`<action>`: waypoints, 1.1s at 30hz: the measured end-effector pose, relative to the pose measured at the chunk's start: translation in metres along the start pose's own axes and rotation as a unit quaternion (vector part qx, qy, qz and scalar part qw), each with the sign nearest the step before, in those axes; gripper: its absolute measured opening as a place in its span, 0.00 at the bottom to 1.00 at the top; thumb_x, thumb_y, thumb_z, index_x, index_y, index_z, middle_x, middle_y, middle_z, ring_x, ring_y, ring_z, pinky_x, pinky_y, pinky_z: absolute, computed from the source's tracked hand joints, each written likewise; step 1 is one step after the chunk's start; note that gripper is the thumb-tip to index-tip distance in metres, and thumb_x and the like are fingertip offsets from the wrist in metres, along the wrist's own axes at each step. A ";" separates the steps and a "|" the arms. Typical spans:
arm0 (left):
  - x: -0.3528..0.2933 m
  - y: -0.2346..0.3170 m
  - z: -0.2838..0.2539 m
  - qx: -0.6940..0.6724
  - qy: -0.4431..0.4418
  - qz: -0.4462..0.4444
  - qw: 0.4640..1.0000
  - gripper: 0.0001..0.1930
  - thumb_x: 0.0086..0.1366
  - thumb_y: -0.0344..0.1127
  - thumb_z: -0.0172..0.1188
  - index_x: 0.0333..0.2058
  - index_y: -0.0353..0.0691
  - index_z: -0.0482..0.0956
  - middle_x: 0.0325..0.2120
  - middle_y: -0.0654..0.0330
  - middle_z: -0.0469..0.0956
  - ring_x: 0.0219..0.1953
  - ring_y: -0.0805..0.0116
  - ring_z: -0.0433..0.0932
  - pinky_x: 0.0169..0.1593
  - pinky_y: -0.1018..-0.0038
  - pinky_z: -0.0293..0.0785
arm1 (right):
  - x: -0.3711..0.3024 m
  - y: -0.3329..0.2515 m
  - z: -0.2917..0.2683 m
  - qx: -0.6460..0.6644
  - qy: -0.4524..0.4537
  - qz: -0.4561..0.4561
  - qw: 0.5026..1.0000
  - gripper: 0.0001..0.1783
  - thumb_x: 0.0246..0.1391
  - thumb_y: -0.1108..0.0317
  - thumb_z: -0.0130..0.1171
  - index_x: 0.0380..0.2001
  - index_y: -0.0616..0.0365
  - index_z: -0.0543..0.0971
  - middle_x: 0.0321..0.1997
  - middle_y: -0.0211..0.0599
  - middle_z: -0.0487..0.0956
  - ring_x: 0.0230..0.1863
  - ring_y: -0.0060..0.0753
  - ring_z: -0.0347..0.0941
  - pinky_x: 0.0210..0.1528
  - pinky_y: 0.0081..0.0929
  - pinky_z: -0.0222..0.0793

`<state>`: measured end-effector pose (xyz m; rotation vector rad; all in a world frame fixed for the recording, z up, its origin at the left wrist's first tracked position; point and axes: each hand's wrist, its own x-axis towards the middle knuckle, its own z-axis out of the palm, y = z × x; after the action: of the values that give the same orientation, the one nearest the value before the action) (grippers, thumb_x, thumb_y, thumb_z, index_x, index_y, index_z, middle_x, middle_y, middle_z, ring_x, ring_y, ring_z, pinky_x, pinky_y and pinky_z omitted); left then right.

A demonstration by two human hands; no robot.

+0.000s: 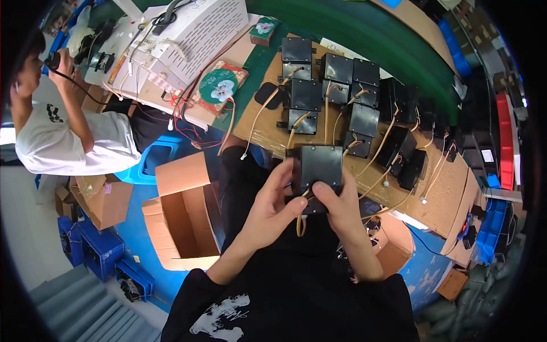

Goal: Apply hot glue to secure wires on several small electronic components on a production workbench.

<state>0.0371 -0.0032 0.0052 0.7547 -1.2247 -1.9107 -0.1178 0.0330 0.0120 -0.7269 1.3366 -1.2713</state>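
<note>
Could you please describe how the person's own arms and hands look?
The left hand and right hand wear no gloves, and no watch or bracelet shows at either wrist. The forearms are bare up to black sleeves. The black top has a whitish, irregular print on its left side.

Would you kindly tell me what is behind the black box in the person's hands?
Beyond the held box, brown cardboard shows, carrying other black boxes. Whatever sits directly behind it is covered by the box, left hand and right hand.

Wired boxes [304,94] on cardboard [436,214]; held box [322,164] in front; open carton [196,211] left.
</note>
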 end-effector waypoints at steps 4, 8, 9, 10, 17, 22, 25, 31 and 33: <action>0.000 0.001 0.011 0.033 0.057 0.036 0.997 0.28 0.64 0.21 0.52 0.63 0.35 0.58 0.56 0.52 0.68 0.52 0.67 0.72 0.54 0.75 0.69 | -0.003 0.002 0.002 0.063 0.087 -0.031 0.994 0.28 0.48 0.74 0.61 0.56 0.61 0.70 0.48 0.40 0.77 0.45 0.31 0.72 0.51 0.24 0.67; -0.002 0.011 0.016 -0.094 0.095 -0.041 0.990 0.22 0.64 0.22 0.53 0.58 0.34 0.66 0.49 0.52 0.74 0.45 0.69 0.76 0.46 0.80 0.72 | -0.003 -0.001 0.003 0.162 0.158 -0.084 0.970 0.27 0.47 0.76 0.59 0.54 0.61 0.71 0.47 0.39 0.77 0.44 0.29 0.72 0.51 0.23 0.67; -0.003 0.012 0.013 -0.064 0.074 -0.058 0.993 0.19 0.64 0.22 0.54 0.54 0.34 0.68 0.44 0.54 0.75 0.41 0.71 0.76 0.43 0.82 0.71 | -0.003 -0.001 0.003 0.129 0.169 -0.096 0.972 0.27 0.47 0.77 0.59 0.54 0.60 0.71 0.47 0.39 0.77 0.44 0.29 0.72 0.51 0.23 0.67; -0.004 0.014 0.009 -0.033 0.053 -0.075 0.995 0.15 0.63 0.22 0.55 0.50 0.34 0.71 0.39 0.57 0.76 0.36 0.73 0.75 0.39 0.83 0.69 | -0.004 -0.001 0.003 0.096 0.179 -0.107 0.973 0.27 0.47 0.78 0.58 0.53 0.60 0.71 0.47 0.39 0.77 0.44 0.29 0.72 0.50 0.23 0.67; 0.004 0.011 0.014 0.159 0.060 -0.007 0.985 0.04 0.60 0.22 0.59 0.26 0.35 0.76 0.14 0.69 0.68 0.15 0.80 0.61 0.22 0.84 0.56 | -0.004 -0.002 0.001 0.039 0.194 -0.144 0.970 0.29 0.44 0.81 0.57 0.54 0.60 0.70 0.47 0.38 0.77 0.44 0.29 0.72 0.50 0.23 0.68; 0.009 0.005 0.016 0.180 0.110 0.026 0.977 0.06 0.57 0.22 0.62 0.23 0.35 0.75 0.13 0.70 0.64 0.16 0.79 0.55 0.21 0.82 0.51 | -0.009 0.005 -0.001 0.009 0.190 -0.167 0.967 0.32 0.43 0.80 0.59 0.55 0.60 0.68 0.47 0.38 0.76 0.44 0.29 0.72 0.49 0.24 0.69; 0.011 0.002 0.016 0.210 0.118 0.040 0.970 0.07 0.56 0.22 0.61 0.22 0.35 0.74 0.13 0.70 0.66 0.16 0.81 0.55 0.21 0.83 0.51 | -0.010 0.006 -0.001 -0.001 0.193 -0.178 0.965 0.32 0.42 0.80 0.60 0.56 0.59 0.68 0.47 0.38 0.76 0.44 0.29 0.72 0.49 0.25 0.69; 0.014 -0.001 0.019 0.250 0.123 0.070 0.958 0.09 0.53 0.21 0.63 0.20 0.36 0.73 0.12 0.70 0.64 0.15 0.80 0.55 0.21 0.82 0.50 | -0.012 0.012 -0.001 0.005 0.213 -0.181 0.960 0.33 0.43 0.79 0.61 0.56 0.59 0.68 0.48 0.38 0.76 0.45 0.29 0.72 0.49 0.24 0.69; 0.014 -0.001 0.020 0.253 0.122 0.075 0.957 0.09 0.53 0.21 0.64 0.19 0.36 0.72 0.12 0.70 0.63 0.15 0.79 0.55 0.20 0.81 0.50 | -0.012 0.017 -0.002 0.010 0.218 -0.179 0.959 0.33 0.43 0.79 0.61 0.56 0.59 0.67 0.48 0.38 0.76 0.45 0.29 0.72 0.49 0.24 0.69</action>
<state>0.0135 -0.0045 0.0106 1.0889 -1.5801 -1.3403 -0.1125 0.0490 -0.0007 -0.7200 1.5860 -1.8109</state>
